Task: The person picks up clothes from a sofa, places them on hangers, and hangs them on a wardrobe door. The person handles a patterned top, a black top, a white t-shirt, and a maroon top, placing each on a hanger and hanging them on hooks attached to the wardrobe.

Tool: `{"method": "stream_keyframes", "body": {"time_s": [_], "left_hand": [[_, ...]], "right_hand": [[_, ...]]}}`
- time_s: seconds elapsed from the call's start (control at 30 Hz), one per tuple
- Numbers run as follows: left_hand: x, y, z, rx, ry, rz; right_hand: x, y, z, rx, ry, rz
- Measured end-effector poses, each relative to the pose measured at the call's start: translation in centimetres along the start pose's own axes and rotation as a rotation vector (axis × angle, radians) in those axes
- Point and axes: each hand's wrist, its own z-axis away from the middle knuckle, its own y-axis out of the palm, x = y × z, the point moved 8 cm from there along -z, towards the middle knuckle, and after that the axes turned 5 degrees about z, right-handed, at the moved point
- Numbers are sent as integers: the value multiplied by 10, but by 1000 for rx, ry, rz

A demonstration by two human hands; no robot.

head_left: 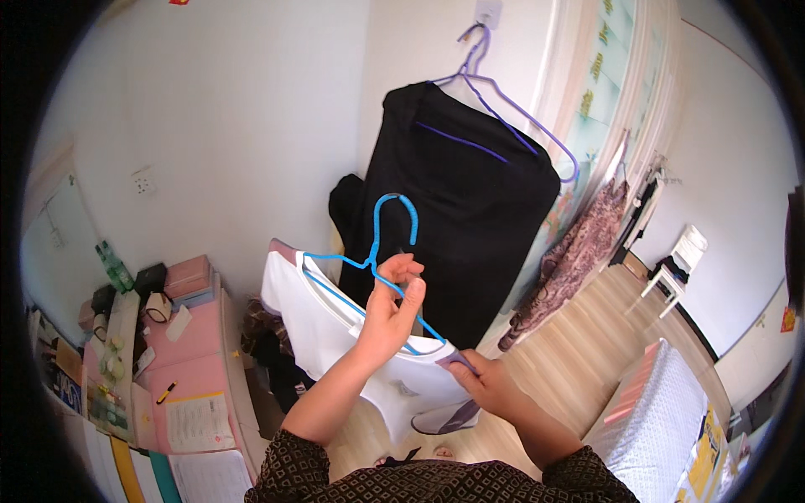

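Left hand (392, 312): raised, fingers curled round the blue hanger (371, 261) just below the foot of its hook, thumb on the right side; closed lightly, with the wire inside the grip. Right hand (490, 387): thumb on top, fingers partly hidden under cloth, pinching the white shirt (323, 339) at its right shoulder, next to the hanger's right end.

Shirt: in mid-air in front of the body, neckline opened around the hanger. Mauve panels at both shoulders; left shoulder sits higher than right, so the whole is tilted. Small grey mark on the front; hem hangs above the floor (545, 360). Hook of the blue hanger points up, its open end turned right, engaged on nothing.

Behind: black garment (457, 218) on a purple hanger (467, 67), hung from a white wall hook (489, 13). Blue hook overlaps the black cloth in view; contact cannot be told.

Left side: pink bench (172, 365). Pink box (189, 277) at its far end; printed sheet (199, 422) by its right edge, nearer the body; yellow-and-black pen (167, 392) just beyond the sheet.

Right side: patterned dress (579, 239) hanging, white chair (689, 251) farther back.
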Motion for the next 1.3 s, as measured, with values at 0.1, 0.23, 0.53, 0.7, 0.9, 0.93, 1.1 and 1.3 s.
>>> {"method": "stream_keyframes", "body": {"time_s": [0.1, 0.23, 0.53, 0.7, 0.9, 0.93, 1.1, 1.3], "left_hand": [[-8, 26, 10, 171, -44, 56], [-49, 65, 29, 503, 75, -194], [-82, 102, 43, 248, 390, -614], [42, 209, 72, 725, -119, -416], [69, 338, 79, 629, -6, -482], [74, 355, 78, 629, 16, -465], [96, 428, 56, 586, 102, -483], [142, 519, 15, 589, 123, -516]], "right_hand": [[0, -29, 21, -179, -64, -78], [-19, -77, 59, -226, -37, -7], [-111, -193, 177, -253, 69, -133], [-162, -254, 248, -289, 98, -165], [-237, -315, 312, -399, 307, -235], [-246, -325, 319, -428, 323, -213], [-279, -373, 340, -590, 381, 320], [-315, -418, 322, -651, 292, 827]]}}
